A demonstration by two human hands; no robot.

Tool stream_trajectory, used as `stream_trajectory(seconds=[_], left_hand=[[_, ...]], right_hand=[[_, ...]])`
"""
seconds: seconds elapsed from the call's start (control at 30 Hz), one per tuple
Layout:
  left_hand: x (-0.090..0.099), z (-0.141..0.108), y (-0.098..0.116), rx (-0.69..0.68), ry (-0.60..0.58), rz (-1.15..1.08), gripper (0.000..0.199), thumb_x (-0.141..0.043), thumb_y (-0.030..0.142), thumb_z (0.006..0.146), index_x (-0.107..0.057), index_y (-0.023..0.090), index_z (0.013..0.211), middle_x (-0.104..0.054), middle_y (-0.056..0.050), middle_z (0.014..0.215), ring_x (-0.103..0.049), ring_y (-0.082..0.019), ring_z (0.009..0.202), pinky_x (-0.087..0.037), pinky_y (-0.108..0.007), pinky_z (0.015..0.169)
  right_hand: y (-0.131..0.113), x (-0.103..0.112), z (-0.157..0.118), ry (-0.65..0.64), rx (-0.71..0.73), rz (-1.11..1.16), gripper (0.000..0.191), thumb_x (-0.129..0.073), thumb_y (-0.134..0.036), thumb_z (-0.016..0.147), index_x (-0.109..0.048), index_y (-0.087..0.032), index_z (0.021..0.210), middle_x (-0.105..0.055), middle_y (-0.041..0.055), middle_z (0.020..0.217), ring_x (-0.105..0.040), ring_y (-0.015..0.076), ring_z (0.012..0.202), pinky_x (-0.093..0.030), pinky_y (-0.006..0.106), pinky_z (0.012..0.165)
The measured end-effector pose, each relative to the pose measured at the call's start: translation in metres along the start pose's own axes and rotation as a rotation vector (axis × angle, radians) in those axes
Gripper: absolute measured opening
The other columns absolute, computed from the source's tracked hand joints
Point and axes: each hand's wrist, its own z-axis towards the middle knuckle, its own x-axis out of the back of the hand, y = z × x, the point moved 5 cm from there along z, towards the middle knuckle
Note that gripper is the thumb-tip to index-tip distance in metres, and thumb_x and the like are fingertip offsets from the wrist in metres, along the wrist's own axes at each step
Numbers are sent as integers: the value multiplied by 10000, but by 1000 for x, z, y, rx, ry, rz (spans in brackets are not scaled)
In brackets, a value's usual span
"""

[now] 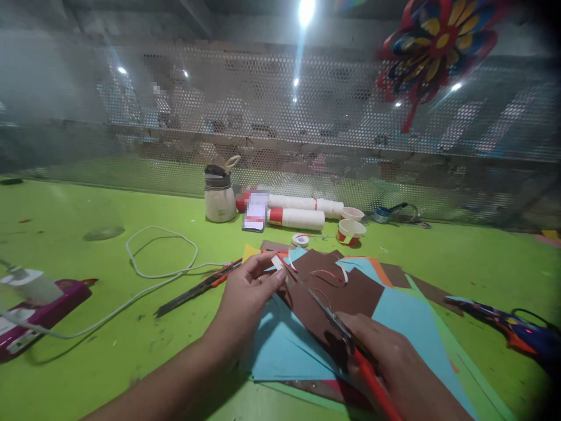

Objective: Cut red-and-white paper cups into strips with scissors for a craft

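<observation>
My left hand (256,286) pinches a small white and red paper piece (279,264) between thumb and fingers. My right hand (385,356) is wrapped round red-handled scissors (339,327), whose blades point up and left to the paper piece. Below both hands lie brown paper (359,292) and light blue sheets (289,351). Thin curled red and white strips (328,275) rest on the brown paper.
A box cutter (197,287) and white cable (131,301) lie left, beside a purple power strip (52,316). A glue gun (512,327) lies right. Behind stand a jar (220,199), a phone (256,211), stacked cups (302,219) and a paper cup (350,233).
</observation>
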Motion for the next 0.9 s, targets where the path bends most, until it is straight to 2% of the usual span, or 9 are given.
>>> stream_trajectory(seconds=[0.17, 0.3, 0.43, 0.53, 0.7, 0.9], left_hand=[[-2, -4, 1, 5, 14, 9, 309, -740, 273, 716, -674, 180, 1003, -682, -100, 1037, -635, -207, 862, -480, -369, 830], [-2, -4, 1, 4, 14, 5, 279, -749, 264, 704, -684, 186, 963, -696, -99, 992, -636, -198, 797, -485, -365, 785], [-1, -3, 0, 10, 23, -14, 297, -768, 239, 679, -680, 196, 959, -694, -93, 997, -636, -208, 842, -482, -373, 819], [-1, -4, 0, 10, 25, -9, 294, -759, 232, 689, -682, 192, 971, -700, -90, 970, -639, -199, 796, -485, -381, 813], [-2, -6, 2, 5, 46, -11, 280, -775, 225, 669, -701, 189, 937, -710, -90, 930, -644, -195, 763, -487, -361, 771], [-1, -6, 3, 4, 50, 9, 277, -781, 221, 661, -705, 183, 925, -714, -92, 933, -647, -193, 757, -485, -346, 743]], right_hand=[[-1, 0, 0, 10, -12, -54, 359, -494, -156, 798, -641, -225, 1118, -676, 63, 907, -628, 221, 824, -503, 318, 724], [4, -6, -1, -59, -27, -90, 413, -462, -122, 807, -590, -208, 1190, -648, 93, 969, -602, 243, 891, -494, 367, 763], [8, -10, -1, -100, -40, -78, 464, -446, -88, 800, -549, -183, 1242, -629, 108, 1017, -586, 244, 926, -485, 384, 795], [7, -8, -1, -62, -28, -78, 464, -490, -114, 789, -563, -206, 1238, -639, 97, 1018, -596, 239, 914, -492, 366, 784], [3, -1, 0, 34, -6, -71, 392, -499, -154, 801, -628, -223, 1164, -672, 77, 885, -623, 222, 788, -504, 330, 698], [4, -2, -2, 47, 8, -96, 407, -489, -141, 799, -617, -211, 1179, -669, 80, 888, -623, 221, 788, -501, 330, 695]])
